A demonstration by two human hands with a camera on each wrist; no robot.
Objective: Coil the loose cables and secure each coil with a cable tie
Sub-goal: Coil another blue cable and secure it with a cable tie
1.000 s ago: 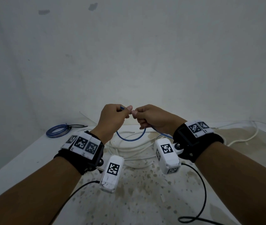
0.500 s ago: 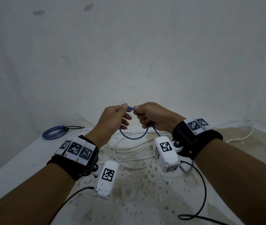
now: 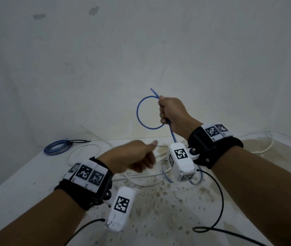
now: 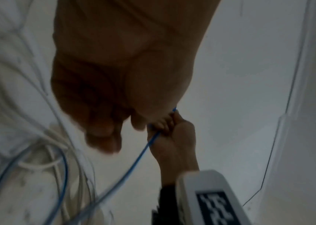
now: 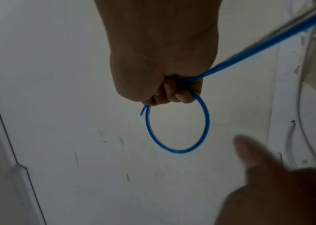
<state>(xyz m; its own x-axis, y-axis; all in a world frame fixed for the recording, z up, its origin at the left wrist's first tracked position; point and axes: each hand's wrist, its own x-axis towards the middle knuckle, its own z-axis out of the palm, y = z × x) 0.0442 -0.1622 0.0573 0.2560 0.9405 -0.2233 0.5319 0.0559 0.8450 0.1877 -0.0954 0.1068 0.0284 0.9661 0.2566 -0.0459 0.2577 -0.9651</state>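
Observation:
My right hand is raised in front of the wall and grips a thin blue cable in its fist. The cable forms one round loop to the left of the fist, seen close in the right wrist view, with its short free end sticking out above the fingers. The rest of the blue cable runs down from the fist to the table. My left hand hangs lower, blurred, fingers loosely curled and holding nothing. A heap of loose white cables lies on the table below both hands.
A finished blue coil bound with a black cable tie lies at the far left of the white table. Another white cable curves along the back right. Black camera leads trail near the front edge. The wall stands close behind.
My left hand has let go of the blue cable and dropped down and left. My right hand has lifted up with the cable, which now forms a full loop.

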